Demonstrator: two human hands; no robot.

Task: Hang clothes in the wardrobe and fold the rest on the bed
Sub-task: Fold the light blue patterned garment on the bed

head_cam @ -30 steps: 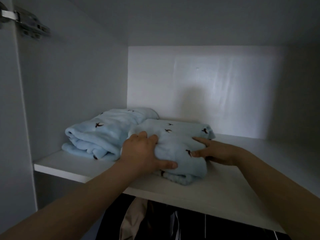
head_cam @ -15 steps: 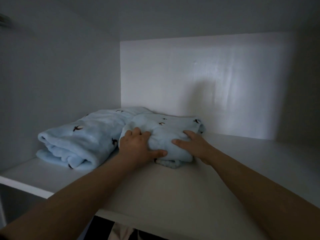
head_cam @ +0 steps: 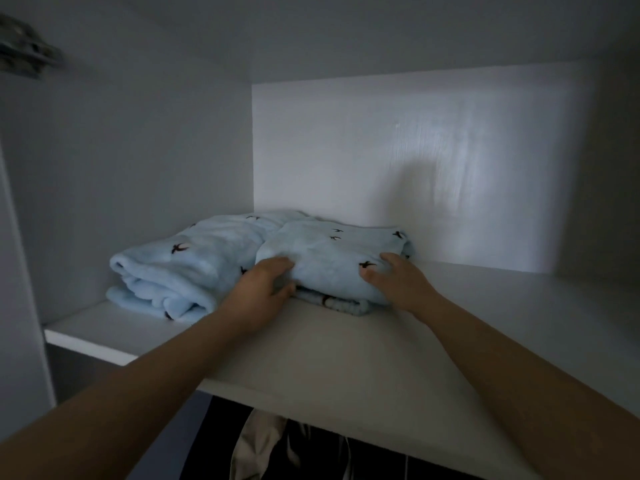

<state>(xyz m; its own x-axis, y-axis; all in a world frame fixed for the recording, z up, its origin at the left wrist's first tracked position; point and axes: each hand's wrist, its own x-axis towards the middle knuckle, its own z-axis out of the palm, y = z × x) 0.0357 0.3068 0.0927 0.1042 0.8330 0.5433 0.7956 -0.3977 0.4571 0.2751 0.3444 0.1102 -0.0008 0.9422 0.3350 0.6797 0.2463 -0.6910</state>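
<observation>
**Item:** folded blue fleece (head_cam: 329, 258), lying on the wardrobe shelf (head_cam: 346, 351) and touching a second fleece bundle (head_cam: 180, 268) on its left.

**Hold:** left hand (head_cam: 258, 294) grips the near-left corner. Right hand (head_cam: 403, 284) grips the near-right corner, thumb on the front fold.

**Risks, as we judge them:**
- A lower layer pokes out beneath the top fold, so a hard shove could drag it loose.
- Pressure leftward would rumple the neighbouring bundle.

**Room:**
- The back panel (head_cam: 415, 168) is close behind.
- The left side panel (head_cam: 138, 168) lies beyond the neighbour.
- We note open shelf to the right and in front.
- Hung clothes (head_cam: 263, 441) show below the front edge.
</observation>
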